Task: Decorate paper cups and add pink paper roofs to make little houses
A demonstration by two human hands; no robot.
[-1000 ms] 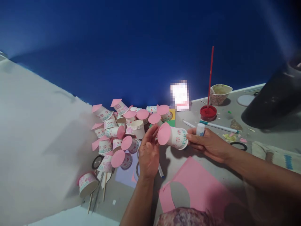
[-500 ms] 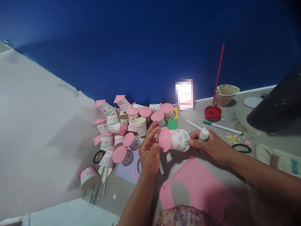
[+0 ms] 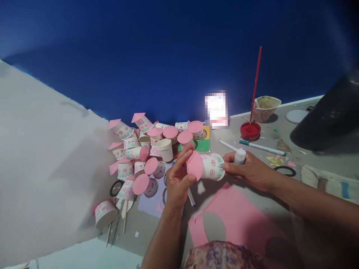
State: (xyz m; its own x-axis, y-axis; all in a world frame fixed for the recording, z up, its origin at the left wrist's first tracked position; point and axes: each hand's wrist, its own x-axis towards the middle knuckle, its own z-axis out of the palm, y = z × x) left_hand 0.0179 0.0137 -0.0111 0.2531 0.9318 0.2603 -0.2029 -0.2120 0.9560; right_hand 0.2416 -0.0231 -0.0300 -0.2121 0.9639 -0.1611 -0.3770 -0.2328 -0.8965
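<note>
A white paper cup [image 3: 213, 167] with pink and teal drawings lies sideways in the air between my hands. Its base end, on the left, carries a pink paper cone [image 3: 195, 166]. My left hand [image 3: 179, 179] holds the cone, thumb at its lower edge and fingers behind it. My right hand [image 3: 248, 170] pinches the cup's rim and also keeps a white glue bottle [image 3: 239, 156] upright against its fingers. Beneath the cup, pink paper [image 3: 238, 213] with a round cut-out lies on the table.
Several decorated cups with pink cones [image 3: 141, 184] crowd the left, around stacked plain cups [image 3: 164, 149]. Markers [image 3: 263, 148], a red paint pot [image 3: 250, 131], a paper bowl [image 3: 266, 108], black tape [image 3: 284, 171] and a cloth [image 3: 328, 183] are at the right.
My left thumb and fingers have closed onto the pink cone, where the hand was more open beside it. The whole view has shifted slightly.
</note>
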